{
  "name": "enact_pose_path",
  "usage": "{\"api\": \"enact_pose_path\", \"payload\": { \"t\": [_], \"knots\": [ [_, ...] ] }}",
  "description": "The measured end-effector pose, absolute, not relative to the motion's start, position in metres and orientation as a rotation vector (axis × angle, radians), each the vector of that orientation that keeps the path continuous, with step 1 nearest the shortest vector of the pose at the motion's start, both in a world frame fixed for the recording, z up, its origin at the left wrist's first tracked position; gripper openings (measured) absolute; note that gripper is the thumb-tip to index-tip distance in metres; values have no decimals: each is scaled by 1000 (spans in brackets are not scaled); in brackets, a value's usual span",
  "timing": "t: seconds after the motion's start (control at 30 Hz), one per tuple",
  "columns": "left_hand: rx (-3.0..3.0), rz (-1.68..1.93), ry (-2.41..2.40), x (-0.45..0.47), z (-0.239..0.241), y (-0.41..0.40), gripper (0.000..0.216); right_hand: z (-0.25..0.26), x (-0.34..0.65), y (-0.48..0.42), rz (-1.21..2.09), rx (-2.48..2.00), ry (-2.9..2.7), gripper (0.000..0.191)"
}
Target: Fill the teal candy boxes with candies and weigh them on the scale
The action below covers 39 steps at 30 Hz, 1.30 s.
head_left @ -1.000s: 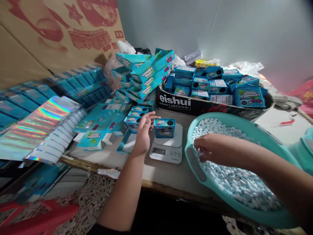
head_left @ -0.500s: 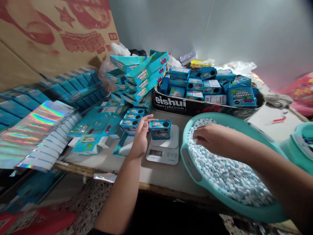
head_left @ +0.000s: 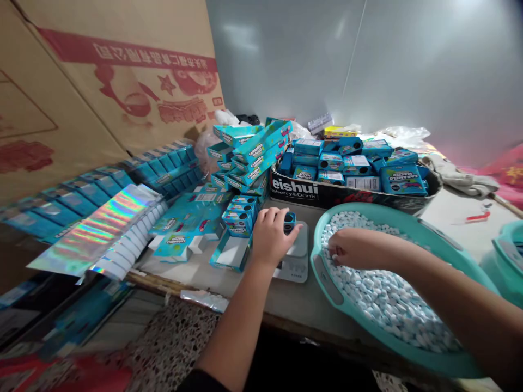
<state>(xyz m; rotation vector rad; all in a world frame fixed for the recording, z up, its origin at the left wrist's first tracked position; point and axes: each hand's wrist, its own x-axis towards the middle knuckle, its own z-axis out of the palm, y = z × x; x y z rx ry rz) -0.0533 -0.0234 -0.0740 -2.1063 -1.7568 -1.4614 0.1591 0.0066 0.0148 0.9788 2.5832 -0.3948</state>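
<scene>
My left hand is over the kitchen scale, its fingers and thumb closed around a small blue candy box. Most of that box and the scale's display are hidden behind the hand. On the right, my right hand dips into a turquoise basin of small wrapped candies. Its fingers are curled, and what they hold does not show. Left of the scale, several upright small boxes stand at the far end of an open blue display tray.
Behind the basin is a black carton heaped with blue boxes. Stacked blue trays rise at the back. Flat blue cardboard and a shiny holographic sheet lie left. A second turquoise tub stands at far right.
My left hand has moved from beside the box on the scale to over it and closed around it. The right hand stays in the candies, fingers curled. The camera view has shifted.
</scene>
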Motion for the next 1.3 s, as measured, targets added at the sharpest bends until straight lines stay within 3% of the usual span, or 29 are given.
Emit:
{"api": "enact_pose_path", "payload": {
  "t": [0.1,0.3,0.43,0.6,0.83,1.0,1.3],
  "knots": [
    [-2057,-1443,-1693,-62,-68,-35,29,14,160,5,-373,968,2598,13],
    [-1671,-1290,-1663,-129,-47,-60,27,9,163,6,-386,980,2620,10],
    [-1743,-1205,-1692,-160,-65,-48,24,7,166,8,-392,959,2661,10],
    [-1601,-1263,-1686,-165,-93,-46,27,12,169,8,-423,933,2660,14],
    [-1875,-1146,-1669,-166,-100,-45,29,15,169,7,-422,931,2648,14],
    [-1794,-1067,-1825,-165,-102,-39,58,18,169,6,-431,913,2642,14],
    [-1784,-964,-1739,-169,-107,-34,46,22,166,13,-204,1100,2966,20]
  ]
}}
